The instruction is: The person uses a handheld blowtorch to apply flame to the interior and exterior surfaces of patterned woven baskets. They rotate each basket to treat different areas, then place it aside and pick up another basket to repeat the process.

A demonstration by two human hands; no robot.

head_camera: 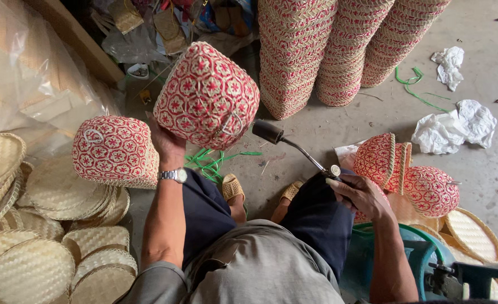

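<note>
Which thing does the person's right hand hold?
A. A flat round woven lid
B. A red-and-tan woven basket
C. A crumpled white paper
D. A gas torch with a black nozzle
D: the right hand grips the gas torch, while the left hand holds up the red-and-tan woven basket.

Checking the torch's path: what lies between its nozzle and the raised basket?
Nothing: in the head view the torch nozzle sits just right of the raised basket, a bare gap between, floor behind.
</note>
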